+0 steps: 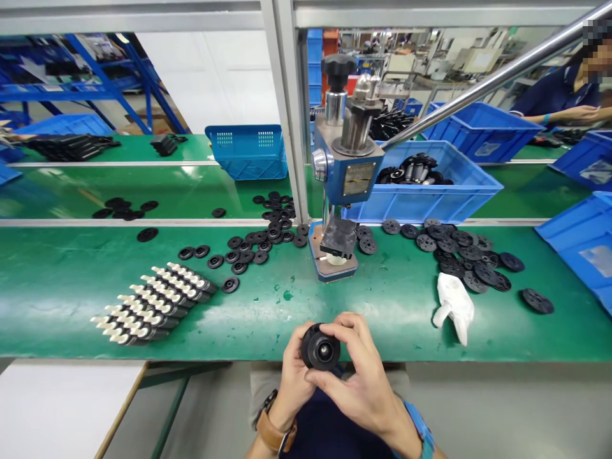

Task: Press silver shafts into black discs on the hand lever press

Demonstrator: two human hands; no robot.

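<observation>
Close to my body, at the bench's front edge, both hands grip a round black plastic part with a stepped rim and a small light centre. My left hand is wrapped around its left side. Thumb and fingers of my right hand close on its right and upper rim. What lies beneath the part is hidden by the hands. Beyond them stands a blue hand press with a black block above its base. Left of the hands, several black cylinders with white tips stand in tight rows.
Small black discs lie scattered left of the press, larger black discs to its right. A white glove or cloth lies at right. Blue bins stand behind. The press's long lever slants up right. Another person works at far right.
</observation>
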